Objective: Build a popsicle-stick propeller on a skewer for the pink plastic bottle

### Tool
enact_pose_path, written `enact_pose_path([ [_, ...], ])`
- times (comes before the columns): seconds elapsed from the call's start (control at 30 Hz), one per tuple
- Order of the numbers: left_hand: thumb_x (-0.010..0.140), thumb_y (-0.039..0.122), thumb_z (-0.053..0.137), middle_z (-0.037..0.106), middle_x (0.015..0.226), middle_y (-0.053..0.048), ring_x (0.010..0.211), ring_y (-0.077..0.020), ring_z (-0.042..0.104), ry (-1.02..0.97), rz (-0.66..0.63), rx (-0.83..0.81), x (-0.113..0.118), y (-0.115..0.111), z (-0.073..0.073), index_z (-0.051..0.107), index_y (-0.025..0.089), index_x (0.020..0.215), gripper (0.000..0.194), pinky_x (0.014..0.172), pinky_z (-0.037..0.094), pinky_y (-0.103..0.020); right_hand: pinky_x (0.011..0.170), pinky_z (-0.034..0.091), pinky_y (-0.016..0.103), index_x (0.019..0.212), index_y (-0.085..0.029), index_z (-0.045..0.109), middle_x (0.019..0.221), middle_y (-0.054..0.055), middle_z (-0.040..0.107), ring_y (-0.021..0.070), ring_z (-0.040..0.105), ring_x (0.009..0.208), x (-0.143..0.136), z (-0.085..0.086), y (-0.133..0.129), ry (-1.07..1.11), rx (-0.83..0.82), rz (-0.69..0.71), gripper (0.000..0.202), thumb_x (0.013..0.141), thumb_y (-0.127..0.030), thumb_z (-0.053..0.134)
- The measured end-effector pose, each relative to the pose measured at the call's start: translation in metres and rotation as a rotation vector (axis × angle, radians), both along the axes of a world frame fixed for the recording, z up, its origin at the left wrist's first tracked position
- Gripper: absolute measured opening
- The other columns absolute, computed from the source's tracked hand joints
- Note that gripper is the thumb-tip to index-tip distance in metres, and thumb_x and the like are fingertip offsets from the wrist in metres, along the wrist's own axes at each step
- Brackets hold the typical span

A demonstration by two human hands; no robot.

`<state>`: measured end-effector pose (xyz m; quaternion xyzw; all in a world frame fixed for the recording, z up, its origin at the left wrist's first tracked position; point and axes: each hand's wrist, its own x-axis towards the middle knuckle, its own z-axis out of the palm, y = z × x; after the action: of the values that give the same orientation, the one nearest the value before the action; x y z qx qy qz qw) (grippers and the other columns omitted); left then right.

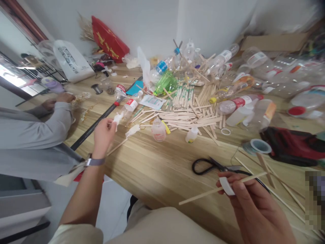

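Observation:
My right hand (243, 196) pinches a thin wooden stick (200, 196) together with a small curved white piece (226, 186), low at the right over the table. Black-handled scissors (215, 166) lie just behind it. Out to the left, my left hand (105, 130) has its fingers closed on a crumpled white piece (117, 119), beside a clear bottle with a red label (130, 105). A second white crumpled piece (133, 130) rests on the table to its right. Between my hands stand an open clear bottle (158, 130) and a small glue-like bottle (192, 134).
Wooden sticks (182, 117) lie heaped at the centre, with plastic bottles (279, 71) behind and right. A wire spool (257, 146) and a red-black bag (291, 145) sit at the right. Another person's grey sleeve (38, 125) is at the left, near a black bar (93, 127).

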<state>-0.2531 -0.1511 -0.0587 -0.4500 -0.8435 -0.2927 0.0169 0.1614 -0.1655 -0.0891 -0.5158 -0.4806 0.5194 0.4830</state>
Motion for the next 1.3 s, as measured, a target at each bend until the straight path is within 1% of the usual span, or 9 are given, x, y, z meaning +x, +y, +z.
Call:
enact_pose_path([
  [0.17,0.082,0.029,0.052,0.070,0.076,-0.004,0.057,-0.0179,0.063,-0.252,-0.324,-0.119,0.038,-0.020,0.018,0.061,0.017,0.108,0.031,0.050,0.046,-0.027,0.074,0.048,0.030,0.078,-0.026,0.065,0.088,0.004,0.065,0.0179,0.059,0.079,-0.002,0.005,-0.001,0.012,-0.022,-0.007,0.024,0.079,-0.050,0.067],
  [0.3,0.079,0.023,0.059,0.071,0.080,-0.004,0.067,-0.0178,0.065,-0.251,-0.518,-0.232,0.096,-0.029,-0.009,0.071,0.019,0.082,0.014,0.063,0.052,-0.028,0.071,0.048,0.030,0.077,-0.026,0.065,0.090,0.004,0.065,0.0166,0.058,0.075,-0.004,0.007,-0.002,0.035,-0.024,-0.003,0.023,0.079,-0.049,0.068],
  [0.4,0.085,0.007,0.043,0.064,0.098,-0.012,0.091,-0.0223,0.061,-0.091,-0.431,-0.219,0.131,-0.021,-0.034,0.069,0.013,0.091,0.027,0.083,0.049,-0.037,0.071,0.048,0.030,0.079,-0.026,0.066,0.090,0.004,0.065,0.0178,0.059,0.077,-0.001,0.005,-0.004,0.007,-0.023,-0.009,0.024,0.078,-0.050,0.068],
  [0.53,0.086,0.000,0.037,0.059,0.093,-0.014,0.090,-0.0257,0.056,0.076,-0.435,-0.256,0.167,-0.005,-0.050,0.064,0.010,0.092,0.029,0.082,0.047,-0.042,0.072,0.048,0.031,0.079,-0.026,0.064,0.093,0.005,0.066,0.0204,0.060,0.082,0.002,0.004,-0.007,-0.024,-0.026,-0.026,0.026,0.077,-0.052,0.068],
  [0.7,0.087,0.001,0.044,0.062,0.099,-0.011,0.088,-0.0229,0.056,0.210,-0.847,-0.273,0.208,-0.012,-0.047,0.062,0.012,0.105,0.027,0.080,0.048,-0.036,0.073,0.048,0.027,0.079,-0.025,0.065,0.091,0.004,0.066,0.0186,0.060,0.084,0.002,0.005,-0.009,-0.027,-0.026,0.013,0.026,0.079,-0.052,0.067],
  [0.87,0.091,0.012,0.054,0.065,0.101,-0.004,0.093,-0.0184,0.055,0.295,-1.063,-0.254,0.180,-0.032,-0.047,0.063,0.019,0.110,0.023,0.085,0.047,-0.028,0.080,0.046,0.027,0.082,-0.024,0.064,0.096,0.004,0.066,0.0179,0.059,0.089,0.006,0.001,-0.009,-0.038,-0.021,0.006,0.025,0.081,-0.049,0.066],
  [1.1,0.092,0.010,0.039,0.059,0.103,-0.015,0.095,-0.0272,0.052,0.369,-0.551,-0.210,0.080,-0.003,-0.051,0.066,0.013,0.112,0.033,0.083,0.046,-0.043,0.076,0.047,0.028,0.082,-0.025,0.065,0.092,0.004,0.065,0.0195,0.059,0.087,0.005,-0.001,-0.008,-0.020,-0.001,0.045,0.023,0.080,-0.048,0.067],
  [1.2,0.088,0.006,0.040,0.061,0.097,-0.012,0.092,-0.0261,0.054,0.354,-0.474,-0.206,0.074,0.002,-0.041,0.067,0.016,0.112,0.037,0.083,0.045,-0.041,0.074,0.047,0.029,0.082,-0.026,0.065,0.090,0.004,0.065,0.0195,0.059,0.085,0.001,0.001,-0.006,0.030,0.002,0.028,0.021,0.080,-0.046,0.068],
  [1.3,0.090,0.009,0.036,0.061,0.116,-0.018,0.109,-0.0320,0.049,0.315,-0.459,-0.141,0.101,-0.012,-0.020,0.057,0.012,0.128,0.043,0.097,0.036,-0.050,0.072,0.047,0.028,0.080,-0.024,0.066,0.086,0.003,0.067,0.0175,0.059,0.081,-0.004,0.005,-0.003,0.077,-0.008,-0.009,0.022,0.079,-0.046,0.069],
])
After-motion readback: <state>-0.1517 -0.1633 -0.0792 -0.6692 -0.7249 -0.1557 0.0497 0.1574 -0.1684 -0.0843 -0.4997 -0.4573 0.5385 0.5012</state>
